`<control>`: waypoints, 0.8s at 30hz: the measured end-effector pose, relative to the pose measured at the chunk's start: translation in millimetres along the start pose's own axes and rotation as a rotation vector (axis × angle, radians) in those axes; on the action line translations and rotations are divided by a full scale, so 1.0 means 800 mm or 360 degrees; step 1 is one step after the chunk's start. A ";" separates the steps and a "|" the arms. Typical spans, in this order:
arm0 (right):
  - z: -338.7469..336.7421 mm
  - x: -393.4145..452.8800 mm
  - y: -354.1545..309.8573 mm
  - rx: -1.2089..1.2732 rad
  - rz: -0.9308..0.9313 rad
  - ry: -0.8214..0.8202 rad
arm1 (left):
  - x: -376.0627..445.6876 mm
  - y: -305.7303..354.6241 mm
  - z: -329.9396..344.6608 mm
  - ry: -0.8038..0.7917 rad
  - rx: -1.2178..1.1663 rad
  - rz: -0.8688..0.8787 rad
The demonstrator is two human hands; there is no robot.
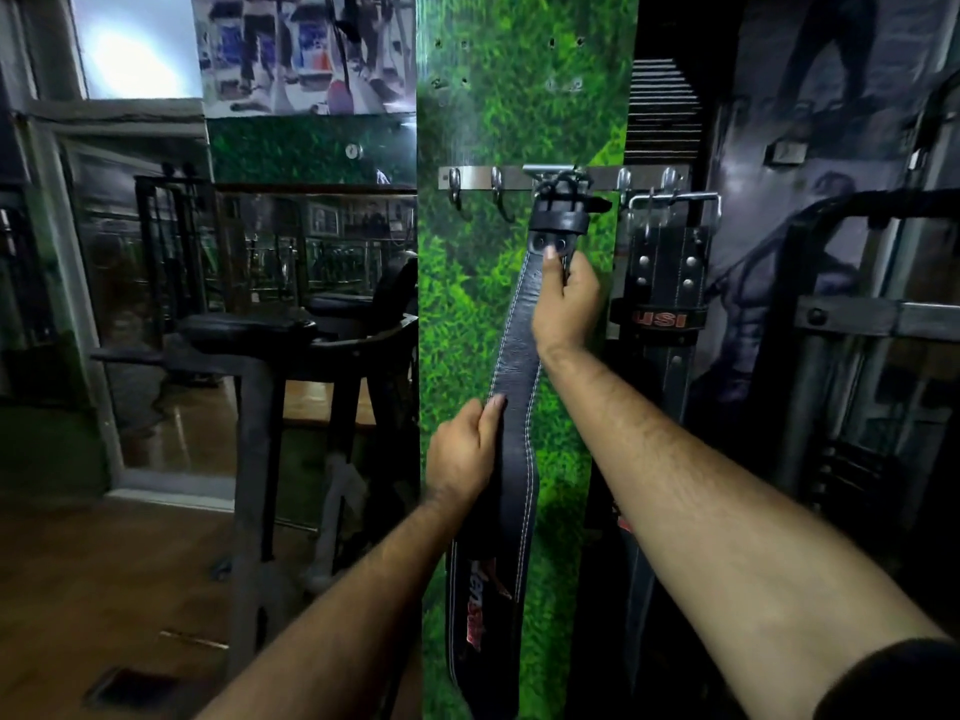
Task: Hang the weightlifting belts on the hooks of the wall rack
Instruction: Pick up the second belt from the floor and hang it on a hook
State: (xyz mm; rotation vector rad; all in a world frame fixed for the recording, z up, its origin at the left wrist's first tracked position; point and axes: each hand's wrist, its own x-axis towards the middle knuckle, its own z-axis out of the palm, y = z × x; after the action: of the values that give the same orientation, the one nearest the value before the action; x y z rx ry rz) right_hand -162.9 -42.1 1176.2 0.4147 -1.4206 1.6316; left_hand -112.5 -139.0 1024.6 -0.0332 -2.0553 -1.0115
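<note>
Hanging step in hand: the black belt has its buckle up at the middle hook of the metal rack, strap trailing down the green panel toward the bottom of the view. Can't tell whether the buckle frame is fully seated over the hook or just resting against it; that spot is cluttered.

Right hand: grip clamped on the strap just below the buckle, thumb pressed flat on the front near the two rivets, fingers curled behind the edge. Left hand: grip wrapped round the left edge of the strap lower down, thumb on the face, steadying it.

A second belt already hangs on the right end of the rack, just beside this one. Two hooks on the left are bare.

Next move, my read: confirm the buckle sits on the hook, then ease both grips off, lower one first so the strap drops straight. Risk is the buckle slipping off if released before it takes the weight.
</note>
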 end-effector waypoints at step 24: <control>0.011 -0.011 -0.005 0.0129 0.0170 -0.0315 | 0.147 0.096 -0.037 -0.0044 -0.0523 0.0147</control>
State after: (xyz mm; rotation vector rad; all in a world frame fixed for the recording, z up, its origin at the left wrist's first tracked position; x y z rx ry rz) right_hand -157.4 -53.7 1174.8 0.5691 -1.5485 1.7784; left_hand -143.4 -143.1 1164.4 -0.3107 -1.8732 -1.2848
